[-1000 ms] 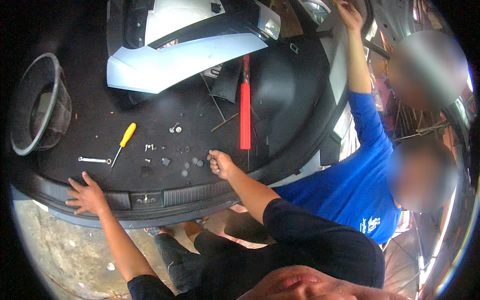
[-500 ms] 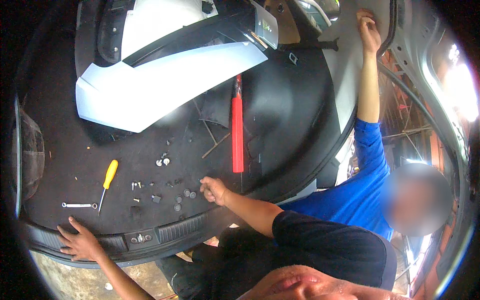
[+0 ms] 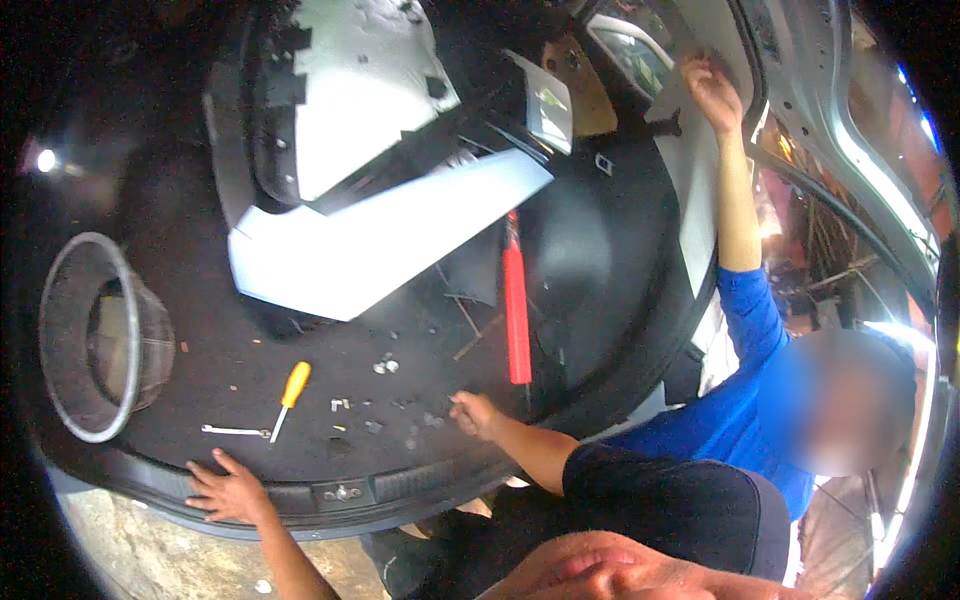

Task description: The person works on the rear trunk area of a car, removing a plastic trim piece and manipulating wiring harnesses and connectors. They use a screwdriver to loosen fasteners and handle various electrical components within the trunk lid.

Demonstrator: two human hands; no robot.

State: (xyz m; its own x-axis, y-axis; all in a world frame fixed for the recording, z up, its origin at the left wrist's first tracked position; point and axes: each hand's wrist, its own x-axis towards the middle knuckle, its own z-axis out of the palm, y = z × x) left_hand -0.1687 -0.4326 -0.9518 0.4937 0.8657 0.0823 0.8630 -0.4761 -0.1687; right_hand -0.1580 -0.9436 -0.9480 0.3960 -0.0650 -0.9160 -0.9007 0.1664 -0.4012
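My left hand (image 3: 230, 490) rests with fingers spread on the edge of the black boot sill. Just beyond it lie a small silver spanner (image 3: 236, 431) and a yellow-handled screwdriver (image 3: 292, 395). My right hand (image 3: 476, 415) is closed over the boot floor, fingertips pinched; what they hold, if anything, is too small to make out. Left of that hand are several dark round caps (image 3: 432, 419) and small clips, blurred here. Two pale fasteners (image 3: 386, 367) lie farther off. A long red bar-shaped tool (image 3: 515, 310) lies beyond my right hand.
A large pale panel (image 3: 370, 245) lies across the boot floor, with a dark-framed trim piece (image 3: 350, 95) behind it. A grey-rimmed basket (image 3: 88, 430) tips on its side at left. A co-worker in a blue shirt (image 3: 700, 415) reaches one hand (image 3: 712, 95) to the pillar at right.
The view has shifted left, so the things on the boot floor appear farther right and more of the basket shows. Both my hands keep nearly the same pose and place.
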